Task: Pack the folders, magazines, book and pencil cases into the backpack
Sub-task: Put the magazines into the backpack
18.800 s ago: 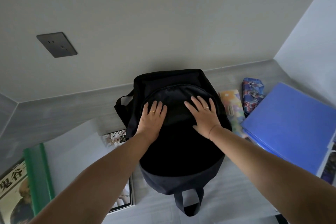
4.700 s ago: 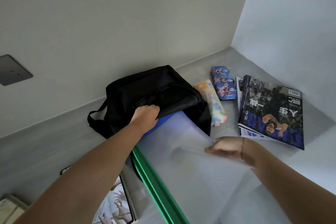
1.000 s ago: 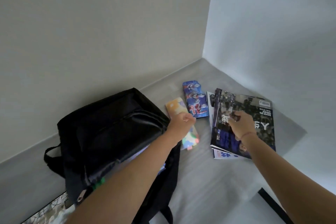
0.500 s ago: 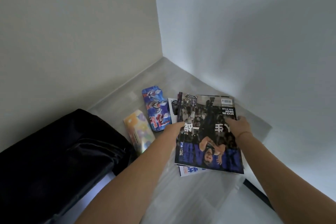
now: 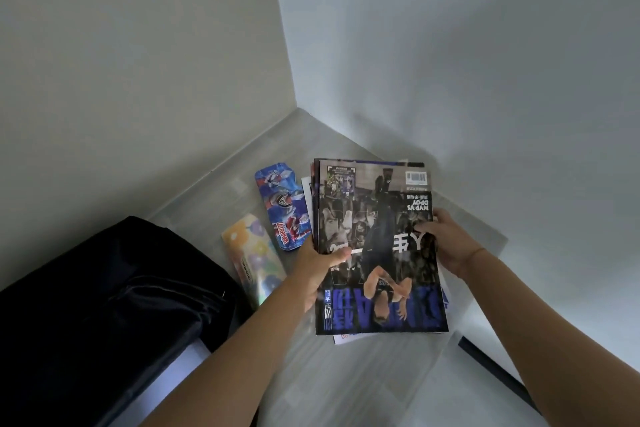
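A stack of magazines point(image 5: 377, 253) with a dark basketball cover is held over the grey table near the corner. My left hand point(image 5: 317, 269) grips its left edge, thumb on the cover. My right hand point(image 5: 446, 243) grips its right edge, thumb on top too. Left of the stack lie a blue superhero pencil case point(image 5: 284, 208) and a pastel flowered pencil case point(image 5: 254, 260). The black backpack point(image 5: 104, 305) lies at the lower left, a pale folder edge point(image 5: 180, 360) showing at its mouth.
Two plain walls meet in a corner behind the magazines. The grey table point(image 5: 346, 388) ends at a dark edge point(image 5: 495, 371) at the lower right.
Both hands have closed on the sides of the magazine stack and squared it up, lifting its near end. The view has swung further right, so less of the backpack shows.
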